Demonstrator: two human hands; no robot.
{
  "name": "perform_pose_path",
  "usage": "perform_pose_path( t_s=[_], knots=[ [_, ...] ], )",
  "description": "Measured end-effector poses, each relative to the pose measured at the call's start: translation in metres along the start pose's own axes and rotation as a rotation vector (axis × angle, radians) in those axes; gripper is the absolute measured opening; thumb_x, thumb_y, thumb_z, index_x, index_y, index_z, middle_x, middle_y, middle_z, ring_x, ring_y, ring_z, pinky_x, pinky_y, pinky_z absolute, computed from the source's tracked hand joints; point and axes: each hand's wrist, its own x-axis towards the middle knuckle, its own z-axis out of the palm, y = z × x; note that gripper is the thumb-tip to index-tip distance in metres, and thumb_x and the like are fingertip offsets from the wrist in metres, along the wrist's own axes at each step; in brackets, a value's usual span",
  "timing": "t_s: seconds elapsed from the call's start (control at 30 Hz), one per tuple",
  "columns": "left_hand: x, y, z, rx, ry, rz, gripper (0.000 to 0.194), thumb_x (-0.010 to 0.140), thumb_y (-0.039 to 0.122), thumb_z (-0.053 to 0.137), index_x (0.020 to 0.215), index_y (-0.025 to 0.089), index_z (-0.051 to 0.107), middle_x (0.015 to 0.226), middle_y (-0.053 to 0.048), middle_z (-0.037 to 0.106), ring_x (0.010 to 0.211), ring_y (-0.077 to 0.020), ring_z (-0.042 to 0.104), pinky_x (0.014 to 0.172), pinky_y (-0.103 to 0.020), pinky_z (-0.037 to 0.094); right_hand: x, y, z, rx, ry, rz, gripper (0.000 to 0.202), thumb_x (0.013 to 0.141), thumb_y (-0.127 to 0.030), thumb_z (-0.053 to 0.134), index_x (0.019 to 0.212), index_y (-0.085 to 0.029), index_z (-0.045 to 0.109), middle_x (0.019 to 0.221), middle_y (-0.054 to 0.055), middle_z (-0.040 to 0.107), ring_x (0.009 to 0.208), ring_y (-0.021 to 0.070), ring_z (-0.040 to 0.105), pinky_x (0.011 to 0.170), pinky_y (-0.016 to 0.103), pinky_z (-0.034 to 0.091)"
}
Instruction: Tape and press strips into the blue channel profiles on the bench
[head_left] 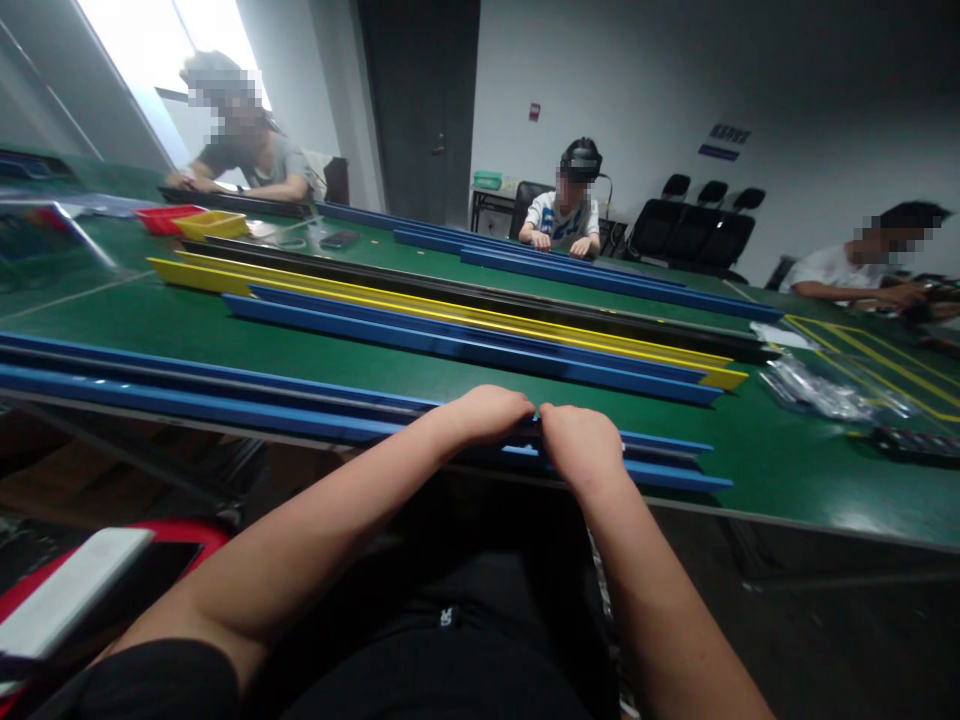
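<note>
A long blue channel-shaped rail (225,395) lies along the near edge of the green table, with a dark groove down its length. My left hand (495,412) rests over its right part, fingers curled and closed. Just beside it, my right hand (583,445) is also curled over the rail, thumb side toward the left hand. The fingertips of both hands come close together above the groove. Whatever they pinch is hidden behind the hands. A small light blue spot shows on the rail below the fingers.
Across the green table (360,360) lie more blue rails (480,348), yellow rails (202,277) and black rails (420,285). Red (161,218) and yellow trays (214,224) stand at left, clear plastic bags (814,388) at right. Three people sit beyond. A red stool (187,530) is below left.
</note>
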Motion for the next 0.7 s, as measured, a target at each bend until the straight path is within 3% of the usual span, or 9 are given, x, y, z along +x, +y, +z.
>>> perform_pose_path(
  t_s=[0.17,0.5,0.7],
  knots=[
    [-0.005,-0.006,-0.005,-0.013,-0.016,0.006,0.017,0.09,0.035,0.055,0.092,0.022,0.067,0.092,-0.005,0.073,0.084,-0.0206,0.069,0.065,-0.025,0.044,0.004,-0.007,0.0,0.025,0.021,0.009,0.034,0.096,-0.018,0.035,0.1,-0.018,0.069,0.092,0.015,0.073,0.087,0.0264,0.072,0.077,0.037,0.052],
    [-0.033,-0.044,-0.011,-0.104,-0.083,-0.05,0.023,0.089,0.039,0.055,0.101,0.024,0.068,0.102,-0.005,0.072,0.092,-0.0207,0.066,0.074,-0.026,0.044,0.029,-0.045,-0.01,0.125,-0.01,-0.043,0.035,0.093,-0.015,0.039,0.102,-0.015,0.073,0.098,0.019,0.074,0.091,0.0259,0.072,0.081,0.037,0.053],
    [-0.032,-0.047,-0.009,-0.09,-0.115,-0.097,0.025,0.09,0.043,0.053,0.097,0.024,0.068,0.096,-0.005,0.072,0.086,-0.0197,0.065,0.069,-0.025,0.042,0.027,-0.034,-0.012,0.126,-0.023,-0.107,0.035,0.095,-0.043,0.046,0.106,-0.021,0.071,0.1,0.015,0.074,0.093,0.0272,0.07,0.081,0.039,0.052]
  ],
)
